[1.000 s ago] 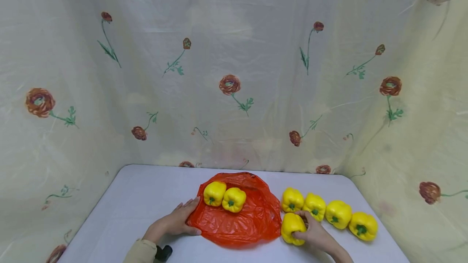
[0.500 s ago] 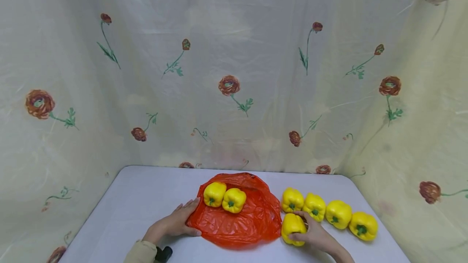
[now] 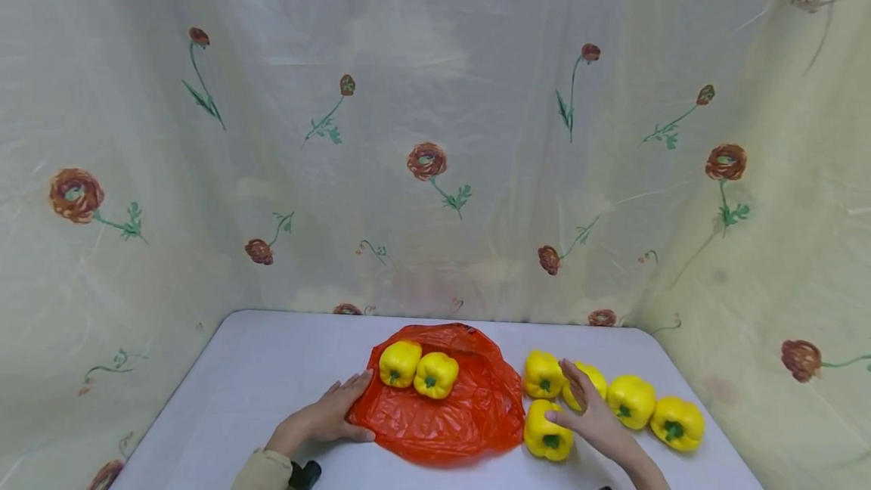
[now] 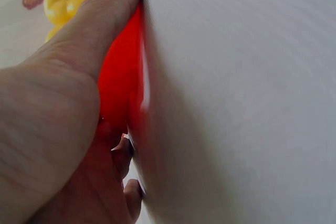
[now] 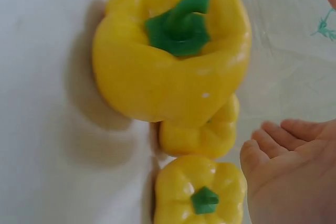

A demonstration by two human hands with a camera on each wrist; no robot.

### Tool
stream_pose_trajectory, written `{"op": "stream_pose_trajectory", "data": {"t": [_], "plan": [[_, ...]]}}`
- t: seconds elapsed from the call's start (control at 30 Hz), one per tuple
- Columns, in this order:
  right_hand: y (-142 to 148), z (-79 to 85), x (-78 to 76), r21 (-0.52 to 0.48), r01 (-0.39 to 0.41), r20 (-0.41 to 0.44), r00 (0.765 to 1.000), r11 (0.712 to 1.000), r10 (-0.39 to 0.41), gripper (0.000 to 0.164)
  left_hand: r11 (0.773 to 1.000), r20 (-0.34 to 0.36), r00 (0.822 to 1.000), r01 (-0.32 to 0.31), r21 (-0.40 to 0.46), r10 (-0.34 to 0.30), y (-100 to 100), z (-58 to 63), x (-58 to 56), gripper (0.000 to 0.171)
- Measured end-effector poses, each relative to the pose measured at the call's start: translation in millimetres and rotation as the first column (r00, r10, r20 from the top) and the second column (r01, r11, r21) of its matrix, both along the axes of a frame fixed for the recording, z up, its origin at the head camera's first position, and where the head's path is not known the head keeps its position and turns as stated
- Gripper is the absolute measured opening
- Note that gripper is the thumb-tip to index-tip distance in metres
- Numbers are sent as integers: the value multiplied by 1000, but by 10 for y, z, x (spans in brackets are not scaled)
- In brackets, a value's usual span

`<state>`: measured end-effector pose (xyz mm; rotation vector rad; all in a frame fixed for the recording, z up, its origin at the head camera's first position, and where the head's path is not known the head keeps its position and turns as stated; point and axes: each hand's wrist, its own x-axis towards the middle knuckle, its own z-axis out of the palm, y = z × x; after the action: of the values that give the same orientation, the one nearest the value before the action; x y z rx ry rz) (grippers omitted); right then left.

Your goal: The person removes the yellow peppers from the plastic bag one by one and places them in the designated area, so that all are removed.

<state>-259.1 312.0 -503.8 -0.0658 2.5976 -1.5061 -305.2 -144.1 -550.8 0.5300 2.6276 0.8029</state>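
Note:
My left hand point(image 3: 332, 410) lies with spread fingers at the left edge of a red plastic bag point(image 3: 435, 426); in the left wrist view, the thumb point(image 4: 97, 27) runs along the red plastic. Two yellow bell peppers point(image 3: 436, 375) sit side by side on the bag. At the bag's right edge stands another yellow bell pepper point(image 3: 544, 433), its green stem facing front. Beside it my right hand point(image 3: 590, 416) is raised with fingers extended and holds nothing. The right wrist view shows a gap between the hand point(image 5: 291, 166) and this large pepper point(image 5: 168, 82).
Several more yellow bell peppers point(image 3: 631, 402) stand in a slanting row right of the bag, one partly behind my right hand. All rest on a white-covered table point(image 3: 286, 354). A flower-printed curtain point(image 3: 503, 248) encloses the back and sides.
My right hand has let go of the nearest pepper and moved up and right, its fingers straightening. That pepper has turned so its stem shows. The left hand has kept its place.

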Motion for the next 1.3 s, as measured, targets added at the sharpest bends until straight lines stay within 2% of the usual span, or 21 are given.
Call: {"op": "stream_pose_trajectory", "data": {"t": [0.17, 0.47, 0.63, 0.77, 1.07, 1.3], "plan": [[20, 44, -41, 12, -9, -2, 1000, 1000, 9, 102, 1000, 5, 1000, -4, 1, 4, -1, 5, 3, 107], [-28, 47, -99, 84, 33, 44, 998, 996, -37, 111, 1000, -6, 1000, 5, -9, -5, -4, -5, -16, 108], [-110, 122, -133, 94, 52, 38, 998, 994, -56, 117, 1000, -9, 1000, 12, -4, -12, -10, -15, -29, 108], [-193, 185, -164, 100, 34, 12, 999, 994, -36, 117, 1000, -8, 1000, 12, 0, -12, -12, -13, -16, 108], [-500, 269, -261, 21, -38, -89, 995, 999, 39, 104, 1000, -3, 1000, 6, 4, -6, -6, 0, -2, 108], [-811, 264, -374, -34, -52, -86, 995, 998, 49, 102, 1000, 0, 1000, 2, -9, -2, -5, -17, -16, 108]]}}
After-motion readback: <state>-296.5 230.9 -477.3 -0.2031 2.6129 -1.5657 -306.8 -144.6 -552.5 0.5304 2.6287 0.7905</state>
